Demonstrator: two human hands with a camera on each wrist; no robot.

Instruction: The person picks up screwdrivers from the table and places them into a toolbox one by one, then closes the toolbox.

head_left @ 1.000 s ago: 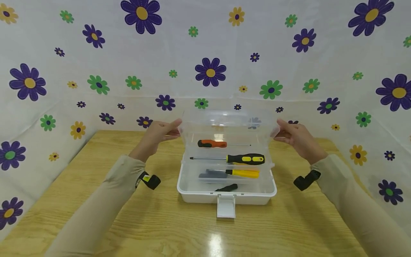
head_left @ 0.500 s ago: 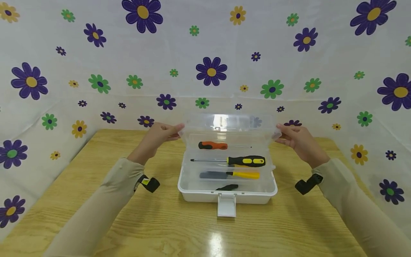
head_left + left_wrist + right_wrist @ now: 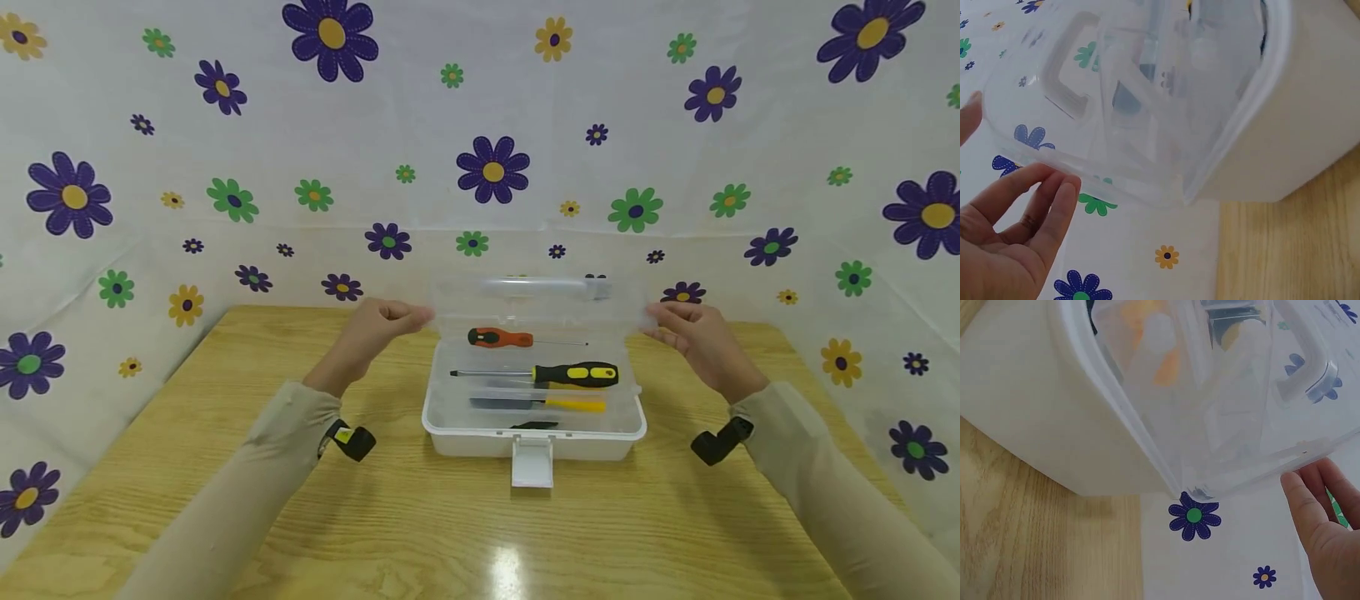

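A toolbox with a white base (image 3: 465, 447) stands on the table, its clear lid (image 3: 540, 310) swung up and back. My left hand (image 3: 366, 340) pinches the lid's left end between thumb and fingers; my right hand (image 3: 696, 340) pinches the right end. Trays inside carry an orange-and-black screwdriver (image 3: 501, 337), a larger black-and-yellow screwdriver (image 3: 576, 375) and a yellow-handled tool (image 3: 577, 406). A dark piece (image 3: 534, 425) shows low in the base. In the left wrist view, fingertips (image 3: 1067, 184) meet the lid's edge. Fingers (image 3: 1300, 494) touch it likewise in the right wrist view.
The white front latch (image 3: 532, 468) hangs down over the wooden table (image 3: 375, 517). A white cloth with printed flowers (image 3: 420, 100) rises behind the table and at both sides. Each wrist wears a small black camera, one left (image 3: 354, 442) and one right (image 3: 722, 442).
The lid has tipped further back and lower, both hands going down with it. The box's front edge now sits slightly farther from me.
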